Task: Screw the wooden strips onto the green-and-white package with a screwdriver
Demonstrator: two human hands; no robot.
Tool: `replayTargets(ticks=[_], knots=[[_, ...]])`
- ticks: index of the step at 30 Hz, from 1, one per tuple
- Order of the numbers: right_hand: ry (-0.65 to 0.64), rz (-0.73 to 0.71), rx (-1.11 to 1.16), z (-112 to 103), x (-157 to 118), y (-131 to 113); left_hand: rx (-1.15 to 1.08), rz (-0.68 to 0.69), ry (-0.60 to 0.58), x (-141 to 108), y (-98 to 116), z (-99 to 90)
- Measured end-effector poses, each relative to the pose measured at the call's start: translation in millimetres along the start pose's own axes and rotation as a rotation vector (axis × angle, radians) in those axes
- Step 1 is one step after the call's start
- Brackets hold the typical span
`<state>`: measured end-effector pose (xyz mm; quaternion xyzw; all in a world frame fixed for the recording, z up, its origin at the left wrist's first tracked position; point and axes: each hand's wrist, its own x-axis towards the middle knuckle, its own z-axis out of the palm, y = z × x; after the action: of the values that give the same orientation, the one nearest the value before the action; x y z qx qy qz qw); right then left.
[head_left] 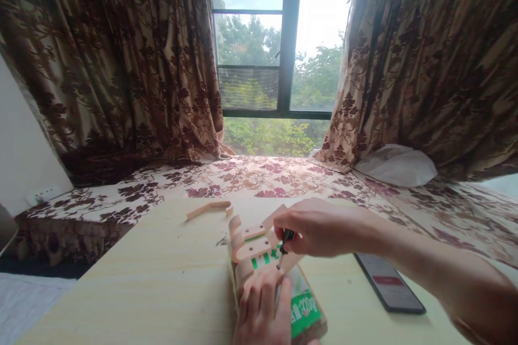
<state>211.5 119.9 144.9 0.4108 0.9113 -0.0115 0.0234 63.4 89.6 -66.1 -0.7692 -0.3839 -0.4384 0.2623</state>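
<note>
My right hand (307,226) is closed round the dark handle of a small screwdriver (286,238). The tool points down at a dark screw (278,267) in a curved light wooden piece (245,269). My left hand (263,307) presses on that piece, fingers together, on top of a green and white package (305,312). Two more curved wooden pieces lie across the package further back, one (251,248) behind the other (249,232), with dark screws or holes in them. Part of the nearest piece is hidden under my left fingers.
Another curved wooden piece (208,208) lies on the pale table (154,275) at the back. A phone (390,283) lies to the right under my forearm. Small dark bits (222,241) are beside the package. Behind are a floral-covered surface (279,178), a white bag (399,164), curtains and a window.
</note>
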Motion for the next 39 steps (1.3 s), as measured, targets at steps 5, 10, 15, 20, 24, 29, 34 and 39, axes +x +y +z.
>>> replayTargets(ticks=[5, 10, 15, 20, 24, 29, 34, 39], knots=[[0.082, -0.016, 0.032, 13.7, 6.1, 0.4, 0.016, -0.009, -0.009, -2.4, 0.4, 1.8], [0.127, 0.120, 0.003, 20.9, 11.4, -3.7, 0.036, 0.007, -0.033, -0.1, 1.4, 0.4], [0.107, 0.108, -0.062, 11.1, 6.7, -7.7, 0.015, -0.005, -0.107, 1.9, 3.3, -7.7], [0.015, 0.026, -0.019, -1.0, 1.5, -5.4, -0.003, -0.015, -0.164, -1.7, 3.6, -8.7], [0.027, 0.019, 0.014, 5.3, 7.0, -6.7, 0.081, 0.015, -0.104, -4.9, 5.2, -1.1], [0.107, 0.122, -0.057, 12.9, 17.5, -10.3, 0.173, -0.053, -0.028, -8.8, 8.3, 8.3], [0.016, 0.023, -0.046, 3.1, 12.5, -4.3, 0.176, -0.051, -0.026, -6.7, 7.9, 8.6], [-0.004, -0.048, -0.049, 6.4, 8.0, -1.5, 0.186, 0.009, -0.038, 2.8, 8.8, 0.2]])
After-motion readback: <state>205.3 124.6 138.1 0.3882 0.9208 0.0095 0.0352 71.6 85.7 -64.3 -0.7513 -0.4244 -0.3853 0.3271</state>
